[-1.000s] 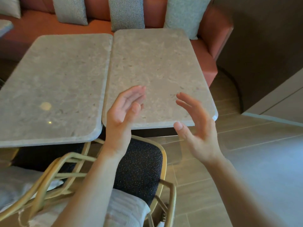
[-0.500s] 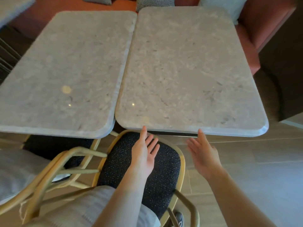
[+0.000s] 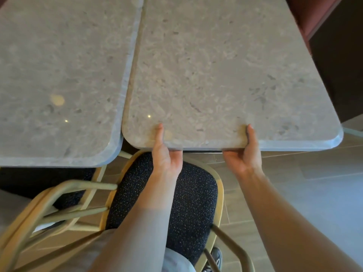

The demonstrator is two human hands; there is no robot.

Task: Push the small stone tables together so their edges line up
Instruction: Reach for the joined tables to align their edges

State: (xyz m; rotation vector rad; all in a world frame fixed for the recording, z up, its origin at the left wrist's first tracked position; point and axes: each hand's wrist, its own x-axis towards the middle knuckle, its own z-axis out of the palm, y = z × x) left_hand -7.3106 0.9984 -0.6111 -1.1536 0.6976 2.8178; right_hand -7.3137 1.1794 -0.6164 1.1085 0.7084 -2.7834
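Note:
Two grey stone tables stand side by side, long edges almost touching. The left table reaches further toward me than the right table, so their near edges are offset. My left hand grips the right table's near edge, thumb on top, fingers curled under the slab. My right hand grips the same edge further right, thumb on top as well. The fingers under the slab are hidden.
A chair with a dark speckled seat and a tan frame stands right below my arms, tucked at the table edge. A red bench runs along the far right. Tiled floor lies to the right.
Both hands were raised open over the right table, then dropped below its near edge. Now each one grips that edge with the thumb on top. The view has closed in on the tables.

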